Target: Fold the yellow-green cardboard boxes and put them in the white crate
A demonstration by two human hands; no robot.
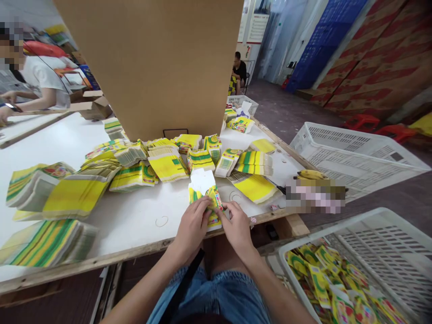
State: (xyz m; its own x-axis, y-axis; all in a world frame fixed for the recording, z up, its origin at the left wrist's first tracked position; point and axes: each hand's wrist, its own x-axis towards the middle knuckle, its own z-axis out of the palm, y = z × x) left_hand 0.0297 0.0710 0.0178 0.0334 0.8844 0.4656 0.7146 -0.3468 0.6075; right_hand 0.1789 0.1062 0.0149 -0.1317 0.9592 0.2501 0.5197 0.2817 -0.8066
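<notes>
At the table's front edge, both hands work on a small yellow-and-green printed paper carton (215, 193). My left hand (192, 224) has its fingers bent over the carton's left side. From the right, my right hand (238, 226) pinches its edge between thumb and fingers. Just beyond the fingers lies a white blank piece of card (202, 179), its far end pointing toward the stacks. Bundles of flat printed cartons (167, 164) fan out in front of my hands, and more stacks (76, 195) lie to the left. My palms partly hide the carton.
A tall cardboard sheet (155, 67) stands behind the stacks on the white table (135, 225). At lower right, a white crate (381, 225) holds many printed packets; another crate (354, 148) stands behind. Bananas (311, 174) lie at the table's right edge. A person (47, 81) sits at left.
</notes>
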